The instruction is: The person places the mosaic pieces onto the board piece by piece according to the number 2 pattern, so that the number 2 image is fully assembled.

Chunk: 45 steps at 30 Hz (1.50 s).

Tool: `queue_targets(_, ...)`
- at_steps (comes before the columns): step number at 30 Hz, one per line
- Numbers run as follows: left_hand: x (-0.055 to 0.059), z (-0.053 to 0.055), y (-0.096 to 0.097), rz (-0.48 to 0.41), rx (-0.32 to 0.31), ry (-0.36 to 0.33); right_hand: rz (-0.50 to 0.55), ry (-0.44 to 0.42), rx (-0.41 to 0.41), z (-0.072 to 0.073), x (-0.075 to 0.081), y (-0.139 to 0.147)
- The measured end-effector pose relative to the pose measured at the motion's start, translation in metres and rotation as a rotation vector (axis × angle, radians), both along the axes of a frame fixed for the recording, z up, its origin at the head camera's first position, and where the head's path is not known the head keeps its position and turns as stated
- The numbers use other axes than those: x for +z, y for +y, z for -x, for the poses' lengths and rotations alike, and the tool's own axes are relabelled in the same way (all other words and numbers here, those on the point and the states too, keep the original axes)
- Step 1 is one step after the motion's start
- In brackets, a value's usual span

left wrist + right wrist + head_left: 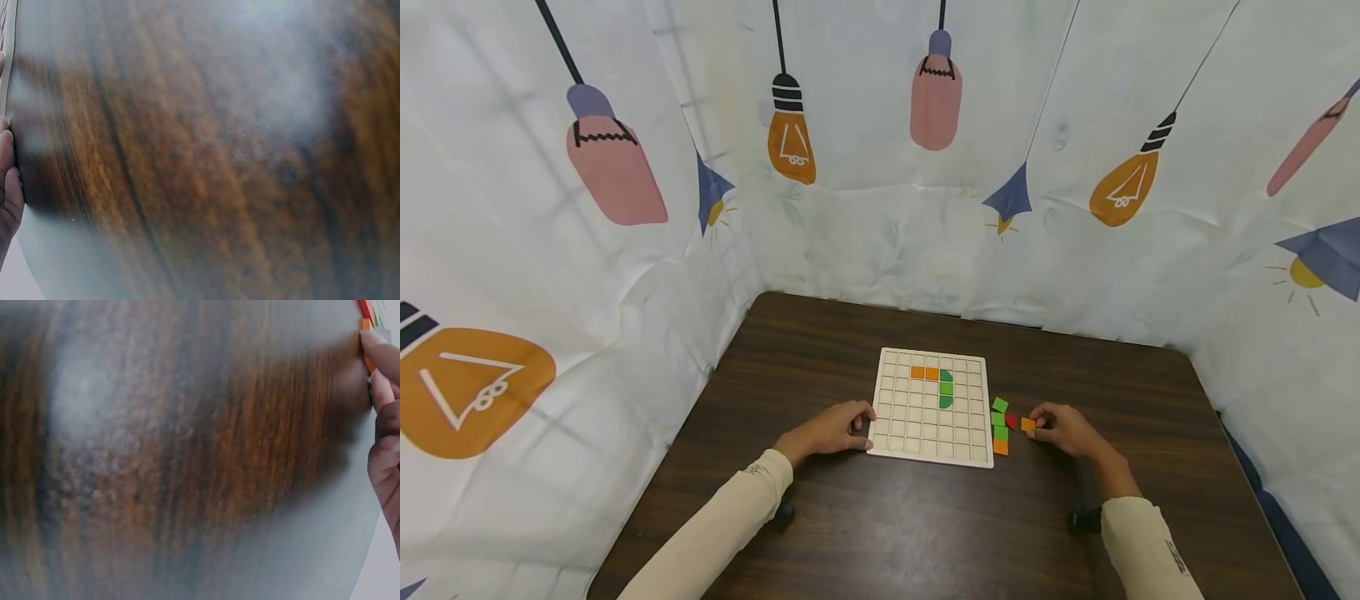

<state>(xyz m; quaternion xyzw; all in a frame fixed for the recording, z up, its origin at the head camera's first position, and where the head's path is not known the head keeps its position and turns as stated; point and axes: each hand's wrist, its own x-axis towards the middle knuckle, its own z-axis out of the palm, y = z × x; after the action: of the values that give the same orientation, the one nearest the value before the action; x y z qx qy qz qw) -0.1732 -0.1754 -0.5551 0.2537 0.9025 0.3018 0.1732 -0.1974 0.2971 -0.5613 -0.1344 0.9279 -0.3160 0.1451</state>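
Note:
A white square grid board lies on the table with two orange square tiles, two dark green rounded tiles and a light green square tile on it. My left hand touches the board's left edge, thumb near the lower left corner; only a few of its fingers show in the left wrist view. To the right of the board, my right hand pinches an orange square tile between thumb and forefinger. The right wrist view shows this tile edge-on.
Beside the board's right edge lie several loose tiles: green squares, a red piece and an orange square. The dark wooden table meets a white patterned curtain at the back and sides.

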Motion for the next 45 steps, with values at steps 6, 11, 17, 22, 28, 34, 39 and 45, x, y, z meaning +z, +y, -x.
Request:
queue_targets(6,-0.001,0.001,-0.001,0.003,-0.001,-0.001,-0.022,0.003,0.031,-0.001,0.001,-0.001)
queue_targets(11,-0.002,0.002,-0.001,-0.001,-0.005,0.002,-0.028,-0.016,0.013,-0.001,0.002,-0.003)
queue_targets(17,-0.001,0.002,-0.001,-0.003,-0.006,-0.007,-0.047,-0.030,-0.020,0.000,0.001,-0.004)
queue_targets(22,0.000,0.001,-0.001,0.003,-0.001,-0.007,-0.078,-0.035,-0.013,0.004,0.003,-0.006)
queue_targets(28,0.001,-0.001,0.002,-0.010,-0.005,-0.004,-0.103,-0.060,0.015,0.006,0.007,-0.010)
queue_targets(34,0.000,-0.001,0.001,-0.006,-0.001,-0.001,-0.128,-0.105,0.030,0.006,0.007,-0.013)
queue_targets(39,-0.001,0.000,0.000,-0.013,-0.001,0.009,-0.134,-0.075,0.037,0.005,0.007,-0.013)
queue_targets(45,0.000,0.000,0.000,-0.016,0.001,0.000,-0.136,-0.043,0.037,0.005,0.006,-0.013)
